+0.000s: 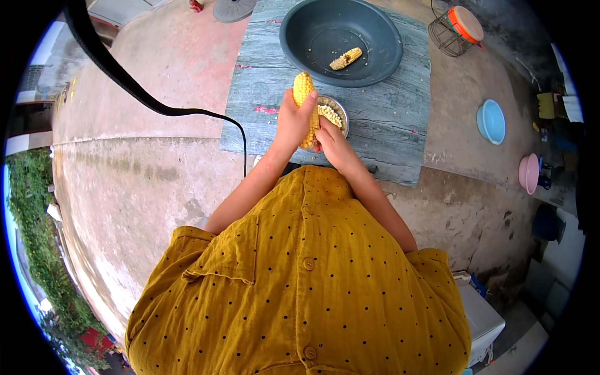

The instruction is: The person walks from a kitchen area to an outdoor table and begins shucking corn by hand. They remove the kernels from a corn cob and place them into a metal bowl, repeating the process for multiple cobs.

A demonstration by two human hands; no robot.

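Observation:
An ear of yellow corn [303,88] stands nearly upright in the picture, gripped around its middle by my left hand [291,119]. My right hand [333,143] holds the lower part of the same ear, its thumb against the kernels; the fingers underneath are partly hidden. Just beyond the hands, a round metal bowl [346,115] contains loose corn kernels [329,114], and my hands cover part of it. Farther out sits a large dark grey basin [300,51]. In it lies another cob [346,59], partly stripped and dark in places, among a few scattered kernels.
A wood-patterned mat [389,136] lies under the bowl and basin. At the right are a drum-like object on a wire frame [464,28], a light blue basin [491,122] and a pink basin [529,173]. A black strap [154,103] hangs across the left side.

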